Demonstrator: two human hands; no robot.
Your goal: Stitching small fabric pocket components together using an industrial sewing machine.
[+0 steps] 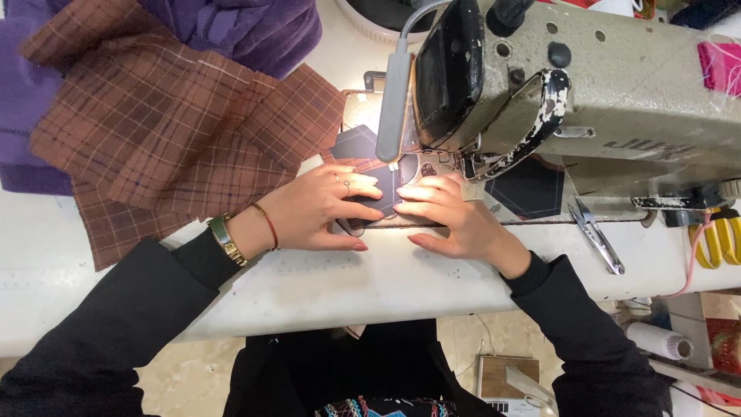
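Note:
My left hand lies flat on a small dark navy fabric piece on the white table, fingers pointing right toward the needle area. My right hand presses the same piece from the right, fingertips meeting the left ones. The piece sits under the head of a grey industrial sewing machine; the needle itself is hidden by the machine head. A brown plaid edge shows under the navy piece. Both sleeves are black; the left wrist wears a watch and a red cord.
A pile of brown plaid fabric lies at the left, with purple fabric behind it. Thread snips rest right of my right hand. Another dark hexagonal piece sits under the machine arm. Yellow-handled scissors lie at the far right.

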